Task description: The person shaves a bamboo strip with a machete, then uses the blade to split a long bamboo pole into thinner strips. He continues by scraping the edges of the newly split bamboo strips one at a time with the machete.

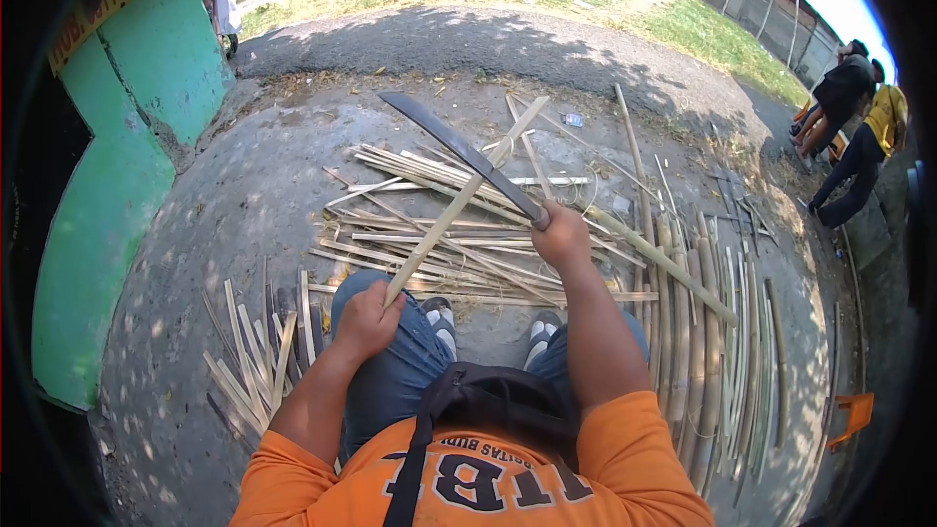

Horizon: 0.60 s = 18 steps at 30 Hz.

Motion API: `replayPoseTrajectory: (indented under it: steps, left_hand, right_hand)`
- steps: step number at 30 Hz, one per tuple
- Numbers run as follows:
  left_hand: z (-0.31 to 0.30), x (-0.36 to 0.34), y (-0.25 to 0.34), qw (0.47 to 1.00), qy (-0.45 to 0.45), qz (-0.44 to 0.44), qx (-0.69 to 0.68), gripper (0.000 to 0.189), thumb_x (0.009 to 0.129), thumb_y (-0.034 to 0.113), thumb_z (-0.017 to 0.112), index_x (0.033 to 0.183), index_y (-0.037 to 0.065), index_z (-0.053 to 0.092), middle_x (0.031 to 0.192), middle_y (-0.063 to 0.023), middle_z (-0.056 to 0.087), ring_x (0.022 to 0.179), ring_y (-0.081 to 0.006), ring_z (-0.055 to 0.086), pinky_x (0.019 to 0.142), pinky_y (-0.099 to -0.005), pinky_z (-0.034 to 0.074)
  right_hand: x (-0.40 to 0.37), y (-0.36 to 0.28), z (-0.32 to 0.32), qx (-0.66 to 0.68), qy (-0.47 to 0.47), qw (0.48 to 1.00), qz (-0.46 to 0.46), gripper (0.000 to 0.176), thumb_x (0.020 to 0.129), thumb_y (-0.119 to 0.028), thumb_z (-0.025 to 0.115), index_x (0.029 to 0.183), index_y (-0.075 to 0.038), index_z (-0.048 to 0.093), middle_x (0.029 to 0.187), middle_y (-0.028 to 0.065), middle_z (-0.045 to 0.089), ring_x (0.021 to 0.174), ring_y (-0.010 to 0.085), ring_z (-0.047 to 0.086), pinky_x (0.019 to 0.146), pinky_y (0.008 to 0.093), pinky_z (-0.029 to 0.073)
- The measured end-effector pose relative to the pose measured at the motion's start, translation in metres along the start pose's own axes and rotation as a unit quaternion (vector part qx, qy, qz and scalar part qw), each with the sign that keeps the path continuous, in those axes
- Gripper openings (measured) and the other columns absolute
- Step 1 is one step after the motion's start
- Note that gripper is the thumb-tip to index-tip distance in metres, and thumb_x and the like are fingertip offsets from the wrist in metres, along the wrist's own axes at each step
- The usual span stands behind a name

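Observation:
My left hand (369,317) is closed around the lower end of a split bamboo strip (436,232), which slants up and away to the right. In my right hand (564,234) is the handle of a machete (454,141), its long dark blade pointing up to the left. The blade crosses over the bamboo strip near the middle of the view. Below them, a pile of split bamboo strips (468,254) lies crosswise on the ground in front of my feet.
Bamboo poles (683,332) and thin strips lie lengthwise at my right; shorter strips (249,361) lie at my left. A green wall (117,195) stands on the left. Two people (854,127) are at the far right, and an orange object (852,418) sits below them.

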<state>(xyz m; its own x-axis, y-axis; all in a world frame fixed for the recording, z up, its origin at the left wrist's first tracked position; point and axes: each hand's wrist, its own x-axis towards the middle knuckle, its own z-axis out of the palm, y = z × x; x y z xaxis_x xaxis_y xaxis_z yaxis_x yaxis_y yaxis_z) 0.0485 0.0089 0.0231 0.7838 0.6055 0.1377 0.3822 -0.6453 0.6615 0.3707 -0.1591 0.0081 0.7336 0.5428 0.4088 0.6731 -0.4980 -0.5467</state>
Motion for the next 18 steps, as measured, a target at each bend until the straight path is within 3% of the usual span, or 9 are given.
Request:
replayPoseTrajectory:
  steps: [4,9,12,14,17,18]
  left_hand:
    - [0.006,0.003,-0.002,1.000,0.004,0.006,0.007,0.031,0.101,0.031,0.064,0.091,0.002,0.059,0.075,-0.0255,0.065,0.077,-0.0510,0.064,0.066,-0.0573,0.047]
    - [0.004,-0.001,0.003,1.000,0.006,0.008,-0.006,0.031,0.101,0.031,0.064,0.091,0.002,0.060,0.077,-0.0257,0.066,0.079,-0.0508,0.064,0.067,-0.0573,0.047]
    - [0.012,0.002,-0.009,0.997,0.044,0.059,0.007,0.032,0.101,0.031,0.064,0.091,0.002,0.060,0.076,-0.0251,0.066,0.078,-0.0504,0.064,0.067,-0.0558,0.048]
    - [0.017,0.003,-0.018,0.989,0.078,0.122,0.002,0.032,0.101,0.031,0.064,0.091,0.002,0.060,0.074,-0.0247,0.065,0.078,-0.0501,0.065,0.066,-0.0548,0.048]
    - [-0.003,-0.002,0.004,1.000,0.000,-0.024,-0.008,0.033,0.101,0.032,0.065,0.091,0.001,0.060,0.075,-0.0250,0.066,0.078,-0.0504,0.065,0.066,-0.0547,0.049]
    - [-0.002,0.000,0.003,1.000,0.006,-0.011,-0.012,0.033,0.101,0.032,0.065,0.091,0.001,0.060,0.075,-0.0251,0.066,0.077,-0.0504,0.065,0.066,-0.0546,0.049]
  right_hand:
    - [-0.014,-0.017,0.002,-0.002,0.003,1.000,0.030,0.021,0.098,-0.029,0.062,0.089,-0.011,0.067,0.083,0.0197,0.070,0.082,0.0455,0.067,0.070,0.0557,0.053]
    - [-0.034,-0.041,0.022,0.003,-0.060,0.979,-0.192,0.014,0.088,-0.024,0.067,0.088,-0.010,0.063,0.079,0.0144,0.070,0.075,0.0402,0.069,0.067,0.0534,0.054]
    - [-0.056,-0.073,0.024,-0.053,-0.134,0.950,-0.275,0.015,0.090,-0.027,0.065,0.084,-0.013,0.063,0.074,0.0125,0.069,0.071,0.0372,0.069,0.065,0.0502,0.052]
    - [-0.052,-0.070,0.032,-0.025,-0.107,0.954,-0.278,0.015,0.090,-0.027,0.065,0.083,-0.014,0.063,0.072,0.0124,0.069,0.070,0.0366,0.069,0.065,0.0501,0.052]
    - [-0.033,-0.054,0.024,-0.012,-0.066,0.974,-0.217,0.017,0.091,-0.027,0.064,0.083,-0.012,0.063,0.073,0.0137,0.069,0.072,0.0399,0.069,0.068,0.0534,0.052]
    - [-0.019,-0.039,0.020,-0.014,-0.052,0.983,-0.173,0.018,0.092,-0.028,0.063,0.086,-0.011,0.064,0.076,0.0152,0.070,0.075,0.0421,0.068,0.071,0.0550,0.053]
